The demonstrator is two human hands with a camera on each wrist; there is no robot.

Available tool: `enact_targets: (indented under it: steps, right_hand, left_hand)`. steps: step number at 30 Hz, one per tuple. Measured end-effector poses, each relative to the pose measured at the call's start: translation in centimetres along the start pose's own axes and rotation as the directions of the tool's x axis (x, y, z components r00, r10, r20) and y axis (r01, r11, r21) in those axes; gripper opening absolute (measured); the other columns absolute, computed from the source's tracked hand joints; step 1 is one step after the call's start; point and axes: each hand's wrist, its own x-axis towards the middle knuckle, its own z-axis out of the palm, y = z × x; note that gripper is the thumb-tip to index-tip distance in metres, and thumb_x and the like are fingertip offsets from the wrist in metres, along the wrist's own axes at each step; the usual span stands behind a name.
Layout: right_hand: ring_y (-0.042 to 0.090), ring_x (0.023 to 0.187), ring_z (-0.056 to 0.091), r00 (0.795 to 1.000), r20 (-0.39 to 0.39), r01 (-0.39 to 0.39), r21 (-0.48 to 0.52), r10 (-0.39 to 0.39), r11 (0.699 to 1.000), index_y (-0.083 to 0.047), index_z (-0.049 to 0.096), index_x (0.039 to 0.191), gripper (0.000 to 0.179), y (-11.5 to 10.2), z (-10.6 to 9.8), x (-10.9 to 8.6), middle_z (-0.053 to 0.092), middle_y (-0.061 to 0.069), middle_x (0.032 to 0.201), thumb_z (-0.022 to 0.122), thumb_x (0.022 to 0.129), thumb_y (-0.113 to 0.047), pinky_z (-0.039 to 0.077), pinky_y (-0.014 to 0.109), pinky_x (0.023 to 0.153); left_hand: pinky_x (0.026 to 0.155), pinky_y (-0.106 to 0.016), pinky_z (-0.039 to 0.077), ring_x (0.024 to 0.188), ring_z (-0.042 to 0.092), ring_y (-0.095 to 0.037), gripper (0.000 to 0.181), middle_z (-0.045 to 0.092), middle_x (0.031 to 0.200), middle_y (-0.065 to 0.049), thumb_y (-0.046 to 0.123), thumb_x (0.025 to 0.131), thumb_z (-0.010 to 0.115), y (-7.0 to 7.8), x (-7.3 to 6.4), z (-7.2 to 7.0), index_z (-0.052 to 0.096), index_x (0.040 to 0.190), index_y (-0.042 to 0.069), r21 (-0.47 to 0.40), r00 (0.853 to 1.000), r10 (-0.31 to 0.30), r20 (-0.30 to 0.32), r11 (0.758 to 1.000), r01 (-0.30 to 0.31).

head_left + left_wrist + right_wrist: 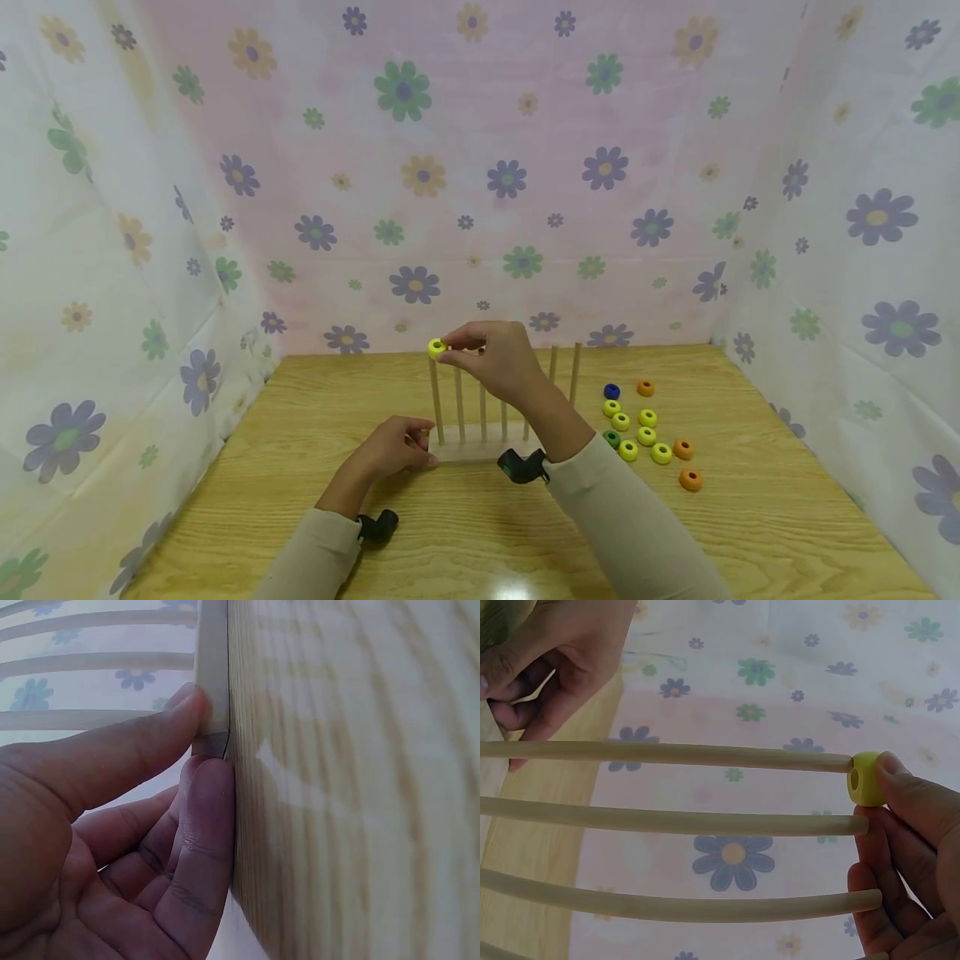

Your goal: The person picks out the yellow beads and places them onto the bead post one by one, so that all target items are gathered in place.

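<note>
A wooden peg stand, with a pale base (468, 452) and a row of upright pegs, stands on the table. My right hand (504, 360) pinches a yellow bead (435, 351) between thumb and fingers at the top of the leftmost peg (437, 404). In the right wrist view the peg's tip meets the upper edge of the bead (866, 780), and the bead's hole shows just below the tip. Low at the stand's left end, my left hand (395, 447) grips the base, thumb (150, 746) on its face and fingers round the end. My right forearm hides part of the stand.
Right of the stand lie several yellow beads (647, 436), a blue bead (612, 391), a green bead (611, 438) and three orange beads (691, 480). Flowered cloth (480, 208) walls off the wooden table (247, 500) at the back and sides.
</note>
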Motion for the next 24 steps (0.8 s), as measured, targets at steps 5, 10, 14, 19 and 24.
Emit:
enact_targets:
  steps: [5, 10, 14, 19, 24]
  right_hand:
    - [0.005, 0.084, 0.072, 1.000, 0.002, -0.005, -0.018, 0.005, 1.000, -0.021, 0.084, 0.101, 0.013, -0.17, 0.02, 0.01, 0.079, -0.007, 0.095, 0.082, 0.091, -0.030, 0.058, 0.023, 0.066]
    - [0.007, 0.086, 0.074, 1.000, 0.011, -0.018, -0.022, 0.018, 1.000, -0.021, 0.084, 0.101, 0.014, -0.30, 0.11, 0.01, 0.079, -0.007, 0.096, 0.082, 0.091, -0.030, 0.060, 0.025, 0.069]
    - [0.008, 0.089, 0.074, 1.000, 0.014, -0.009, -0.045, 0.010, 0.999, -0.022, 0.084, 0.102, 0.014, -0.30, 0.24, 0.09, 0.079, -0.008, 0.097, 0.082, 0.091, -0.031, 0.061, 0.029, 0.076]
    - [0.007, 0.090, 0.072, 1.000, 0.010, -0.002, -0.072, 0.002, 0.997, -0.023, 0.084, 0.101, 0.014, -0.24, 0.50, 0.22, 0.079, -0.009, 0.097, 0.082, 0.090, -0.032, 0.061, 0.033, 0.079]
    - [0.007, 0.090, 0.071, 1.000, 0.012, -0.005, -0.076, 0.006, 0.997, -0.024, 0.084, 0.100, 0.014, -0.22, 0.68, 0.27, 0.079, -0.009, 0.097, 0.083, 0.090, -0.033, 0.060, 0.033, 0.078]
  left_hand:
    - [0.066, -0.033, 0.056, 0.077, 0.060, -0.018, 0.068, 0.063, 0.096, -0.009, 0.009, 0.087, 0.084, 0.15, 0.03, 0.08, 0.055, 0.147, -0.003, 0.002, 1.000, -0.001, -0.006, 1.000, 0.001]
    - [0.067, -0.033, 0.056, 0.078, 0.059, -0.018, 0.068, 0.063, 0.097, -0.010, 0.008, 0.086, 0.084, 0.12, 0.02, 0.15, 0.055, 0.147, -0.003, -0.003, 1.000, -0.010, -0.006, 1.000, 0.010]
    - [0.067, -0.032, 0.055, 0.078, 0.060, -0.018, 0.069, 0.063, 0.097, -0.010, 0.008, 0.087, 0.084, 0.11, 0.00, 0.18, 0.054, 0.148, -0.003, -0.018, 1.000, -0.020, -0.002, 1.000, 0.020]
    - [0.067, -0.030, 0.055, 0.079, 0.061, -0.018, 0.069, 0.063, 0.098, -0.009, 0.008, 0.088, 0.083, 0.00, 0.03, 0.15, 0.053, 0.149, -0.002, -0.019, 1.000, -0.027, 0.003, 0.999, 0.027]
    - [0.065, -0.030, 0.053, 0.079, 0.060, -0.018, 0.068, 0.063, 0.097, -0.008, 0.009, 0.088, 0.083, -0.10, 0.08, 0.11, 0.054, 0.149, -0.002, -0.002, 1.000, -0.023, 0.002, 1.000, 0.023]
